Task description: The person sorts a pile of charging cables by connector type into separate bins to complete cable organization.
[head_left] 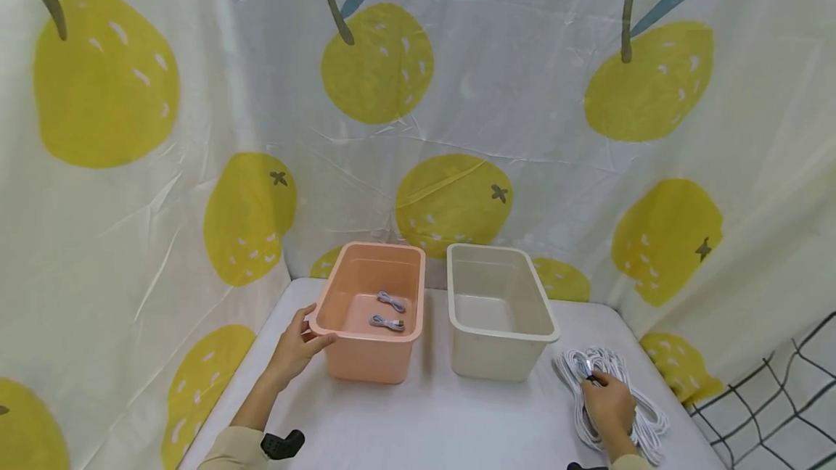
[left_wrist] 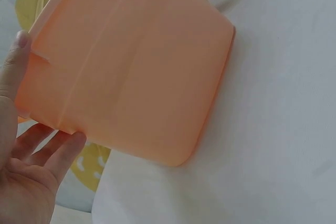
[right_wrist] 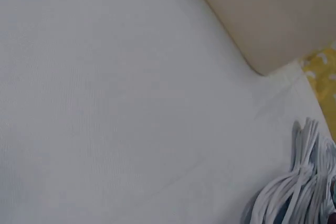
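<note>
A pink bin stands on the white table and holds two small coiled grey cables. My left hand rests against its near left corner, thumb by the rim and fairly straight fingers on the wall; the left wrist view shows the pink bin and those fingers. Right of it stands an empty cream bin. My right hand lies on a pile of white cables, its fingers curled round a strand. The white cables show in the right wrist view.
A curtain with yellow fruit print closes in the table at the back and both sides. A black wire grid stands past the table's right edge. The cream bin's wall fills the right wrist view's top.
</note>
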The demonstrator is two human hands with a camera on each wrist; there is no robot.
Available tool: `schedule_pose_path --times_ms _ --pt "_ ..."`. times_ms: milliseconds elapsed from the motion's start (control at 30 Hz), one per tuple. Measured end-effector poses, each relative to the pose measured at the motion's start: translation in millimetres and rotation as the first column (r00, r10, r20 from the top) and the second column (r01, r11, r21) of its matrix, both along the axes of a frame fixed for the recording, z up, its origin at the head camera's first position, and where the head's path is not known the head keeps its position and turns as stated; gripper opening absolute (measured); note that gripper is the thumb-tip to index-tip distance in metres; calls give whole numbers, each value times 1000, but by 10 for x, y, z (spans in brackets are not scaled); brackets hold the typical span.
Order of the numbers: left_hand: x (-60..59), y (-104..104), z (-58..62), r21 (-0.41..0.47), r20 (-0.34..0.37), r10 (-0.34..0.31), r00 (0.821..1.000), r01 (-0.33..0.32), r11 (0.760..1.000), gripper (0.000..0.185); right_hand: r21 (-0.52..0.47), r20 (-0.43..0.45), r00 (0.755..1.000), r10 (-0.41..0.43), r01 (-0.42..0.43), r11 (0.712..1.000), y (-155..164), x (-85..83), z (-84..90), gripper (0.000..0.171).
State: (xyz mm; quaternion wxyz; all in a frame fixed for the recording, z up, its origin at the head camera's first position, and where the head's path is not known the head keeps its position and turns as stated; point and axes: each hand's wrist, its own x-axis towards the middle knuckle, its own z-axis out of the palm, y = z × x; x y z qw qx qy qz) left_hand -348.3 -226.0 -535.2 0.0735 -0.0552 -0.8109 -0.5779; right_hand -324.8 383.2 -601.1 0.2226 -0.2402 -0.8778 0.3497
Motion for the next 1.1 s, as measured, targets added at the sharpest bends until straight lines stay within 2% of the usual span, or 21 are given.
schedule_pose_path --times_ms 267,400,967,1100 --pt "-1 39 4 -26 -8 0 1000 0 1000 90 48 -63 997 53 -50 998 181 39 187 34" --pt "-12 44 31 -26 4 6 1000 -5 1000 91 10 -63 996 66 -66 998 232 8 327 36" --pt "-2 -3 -7 -18 2 1 1000 -1 1000 91 16 -87 986 145 -144 989 193 -53 790 33" --pt "3 -4 -6 -16 -3 0 1000 0 1000 90 42 -86 981 175 -172 984 186 -87 925 34"
